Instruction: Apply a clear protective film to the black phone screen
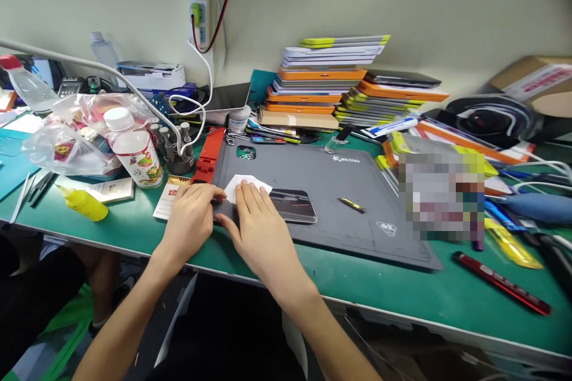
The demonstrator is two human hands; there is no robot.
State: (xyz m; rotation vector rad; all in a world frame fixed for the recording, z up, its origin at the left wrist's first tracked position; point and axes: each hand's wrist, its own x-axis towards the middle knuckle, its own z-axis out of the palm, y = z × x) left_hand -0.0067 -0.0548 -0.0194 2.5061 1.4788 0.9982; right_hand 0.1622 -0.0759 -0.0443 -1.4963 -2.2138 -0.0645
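Observation:
On the grey work mat [290, 169], a dark-screened smartphone [295, 205] lies with its left part hidden by my right hand [261, 223]. That hand lies flat, fingers stretched out and thumb apart, on a folded white wipe [243, 183] that covers part of the phone area. My left hand [192, 211] is beside it at the mat's left edge, with fingers curled and pinched near the wipe. What those fingers grip is hidden. A small gold-and-black tool [352, 205] rests on the mat to the right of the phone.
Left of the mat stand a drink bottle [136, 158], a screwdriver stand [176, 152], a yellow squeeze bottle [84, 202] and a cigarette pack [167, 199]. Stacked flat boxes [317, 80] rise behind. A red pen-like tool [500, 283] lies at the right. Another person's leg [40, 292] shows lower left.

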